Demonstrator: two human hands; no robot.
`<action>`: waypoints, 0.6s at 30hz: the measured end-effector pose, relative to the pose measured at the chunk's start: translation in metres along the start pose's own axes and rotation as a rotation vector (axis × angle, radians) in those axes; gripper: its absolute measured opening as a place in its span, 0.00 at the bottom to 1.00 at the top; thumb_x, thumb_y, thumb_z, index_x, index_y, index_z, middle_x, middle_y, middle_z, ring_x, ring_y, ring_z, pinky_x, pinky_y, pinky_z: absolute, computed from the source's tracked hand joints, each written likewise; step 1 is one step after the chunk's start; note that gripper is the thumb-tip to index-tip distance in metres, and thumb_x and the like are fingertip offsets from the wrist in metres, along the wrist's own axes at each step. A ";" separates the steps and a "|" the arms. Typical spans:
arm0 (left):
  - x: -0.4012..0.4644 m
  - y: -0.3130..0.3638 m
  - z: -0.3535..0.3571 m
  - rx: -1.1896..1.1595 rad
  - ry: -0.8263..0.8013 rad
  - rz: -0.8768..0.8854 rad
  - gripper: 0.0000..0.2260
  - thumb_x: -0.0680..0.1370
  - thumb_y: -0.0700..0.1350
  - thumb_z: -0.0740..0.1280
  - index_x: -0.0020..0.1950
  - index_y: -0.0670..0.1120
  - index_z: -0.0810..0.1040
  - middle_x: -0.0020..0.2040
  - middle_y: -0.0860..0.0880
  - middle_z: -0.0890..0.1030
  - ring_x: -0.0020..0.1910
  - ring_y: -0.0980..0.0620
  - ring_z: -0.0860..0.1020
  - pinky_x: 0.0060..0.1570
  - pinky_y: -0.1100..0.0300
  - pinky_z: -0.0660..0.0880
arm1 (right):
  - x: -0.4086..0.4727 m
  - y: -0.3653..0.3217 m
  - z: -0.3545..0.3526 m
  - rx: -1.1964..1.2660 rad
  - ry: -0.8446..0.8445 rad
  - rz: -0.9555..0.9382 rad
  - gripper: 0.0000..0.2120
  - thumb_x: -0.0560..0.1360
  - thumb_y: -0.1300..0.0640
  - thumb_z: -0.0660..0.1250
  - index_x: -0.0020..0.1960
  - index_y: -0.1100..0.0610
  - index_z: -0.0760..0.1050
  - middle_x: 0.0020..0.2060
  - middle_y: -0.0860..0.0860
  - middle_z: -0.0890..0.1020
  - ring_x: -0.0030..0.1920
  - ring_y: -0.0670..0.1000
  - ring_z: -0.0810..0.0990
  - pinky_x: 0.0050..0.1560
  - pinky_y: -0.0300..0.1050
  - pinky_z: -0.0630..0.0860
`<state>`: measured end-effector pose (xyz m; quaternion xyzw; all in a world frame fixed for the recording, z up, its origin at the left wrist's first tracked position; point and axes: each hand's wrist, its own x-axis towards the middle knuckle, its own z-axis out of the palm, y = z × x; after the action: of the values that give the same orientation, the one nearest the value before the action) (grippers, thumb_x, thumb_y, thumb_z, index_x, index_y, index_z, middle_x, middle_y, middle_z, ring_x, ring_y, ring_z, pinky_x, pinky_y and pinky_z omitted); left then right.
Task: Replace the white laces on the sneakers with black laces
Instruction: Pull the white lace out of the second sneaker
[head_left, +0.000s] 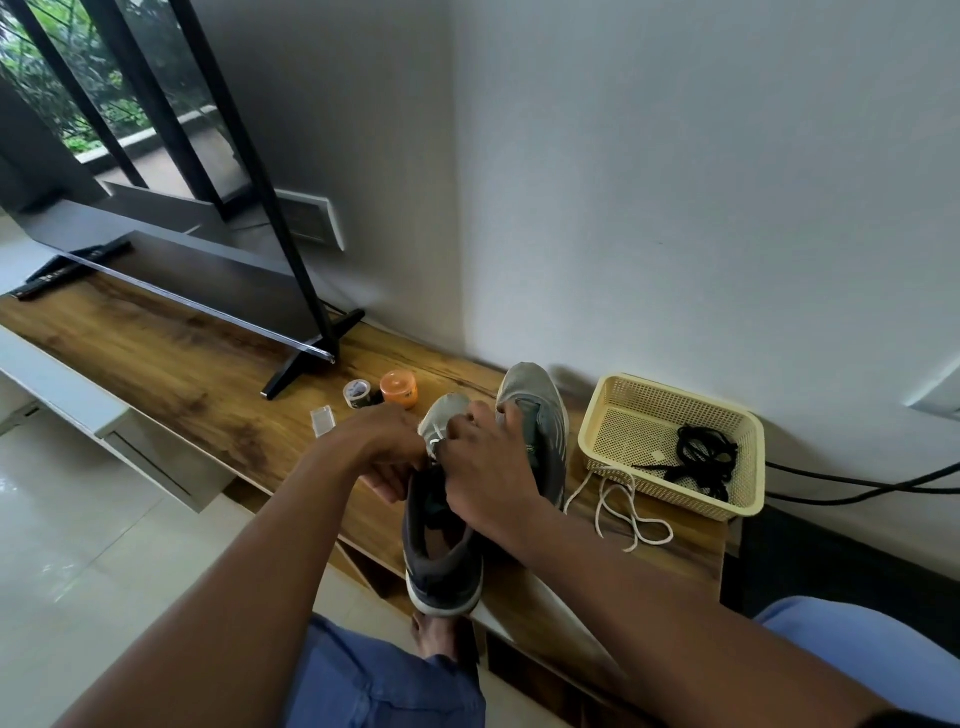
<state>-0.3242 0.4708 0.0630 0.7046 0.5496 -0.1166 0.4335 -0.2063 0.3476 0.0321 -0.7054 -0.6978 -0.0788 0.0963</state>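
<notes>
Two grey sneakers lie on the wooden table (171, 358). The near sneaker (441, 561) points away from me, its heel over the table's front edge. My left hand (387, 449) grips its left side near the eyelets. My right hand (483, 467) covers the tongue and pinches a white lace end (435, 435) at the toe end. The second sneaker (535, 410) lies behind my right hand. A loose white lace (621, 506) curls on the table to the right. Black laces (706, 457) sit bundled inside the cream basket (748, 499).
A TV (171, 244) on a black stand (306, 358) fills the table's left. An orange-lidded jar (399, 388), a tape roll (357, 394) and a small clear box (323, 420) stand ahead of my left hand. The wall lies close behind; cables (857, 483) run right.
</notes>
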 end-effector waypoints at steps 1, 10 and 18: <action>0.001 0.000 0.000 -0.005 -0.004 -0.002 0.07 0.79 0.41 0.72 0.54 0.39 0.83 0.38 0.40 0.87 0.38 0.43 0.88 0.35 0.53 0.84 | 0.000 -0.001 0.000 0.001 0.010 -0.004 0.11 0.69 0.57 0.74 0.51 0.52 0.83 0.47 0.51 0.84 0.59 0.59 0.75 0.65 0.67 0.66; 0.003 0.000 0.000 -0.014 0.021 -0.068 0.05 0.78 0.37 0.71 0.53 0.38 0.80 0.37 0.37 0.86 0.37 0.41 0.88 0.36 0.49 0.85 | 0.012 0.016 -0.018 0.166 0.285 0.326 0.10 0.70 0.55 0.67 0.49 0.50 0.83 0.48 0.49 0.80 0.53 0.56 0.73 0.53 0.53 0.67; -0.004 0.005 0.004 -0.016 0.045 -0.110 0.09 0.78 0.39 0.72 0.55 0.35 0.81 0.37 0.38 0.87 0.37 0.42 0.88 0.36 0.52 0.85 | 0.010 0.024 -0.014 0.289 0.274 0.518 0.09 0.71 0.51 0.68 0.49 0.51 0.83 0.51 0.48 0.79 0.54 0.55 0.75 0.56 0.54 0.71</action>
<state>-0.3196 0.4645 0.0657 0.6724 0.5979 -0.1201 0.4195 -0.1820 0.3540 0.0475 -0.8213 -0.4799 -0.0462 0.3051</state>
